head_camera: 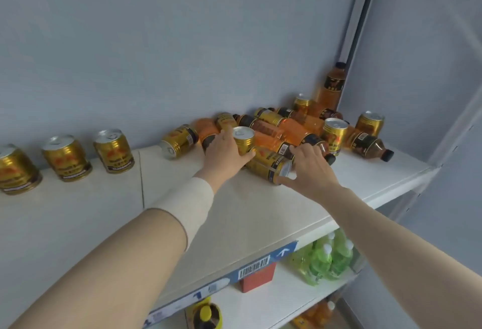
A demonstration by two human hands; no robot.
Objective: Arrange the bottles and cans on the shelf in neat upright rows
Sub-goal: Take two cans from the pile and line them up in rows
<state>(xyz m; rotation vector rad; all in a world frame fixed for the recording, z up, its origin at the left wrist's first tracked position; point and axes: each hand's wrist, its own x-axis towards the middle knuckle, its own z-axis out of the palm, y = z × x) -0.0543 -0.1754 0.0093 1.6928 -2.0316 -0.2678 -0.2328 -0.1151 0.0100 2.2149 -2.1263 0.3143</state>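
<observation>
Both hands are out over the white shelf (234,211) in my head view. My left hand (227,153) curls thumb and fingers round an upright can (243,140) at the near edge of the pile. My right hand (310,169) is spread over a lying can (271,164), thumb at its lid end, fingers reaching onto a lying bottle (284,146) behind it. I cannot tell whether it grips. These two cans sit just beside each other, between my hands.

I count eleven gold cans. Three stand as a row of cans (66,157) at far left, well apart from my hands. One tipped can (180,140) lies left of my left hand, and the rest are in the pile. One standing bottle (331,86) is in the back corner. About six orange bottles lie in the heap, though the overlap keeps me from an exact count. On the lower shelf are green bottles (326,261) and a red box (257,277).
</observation>
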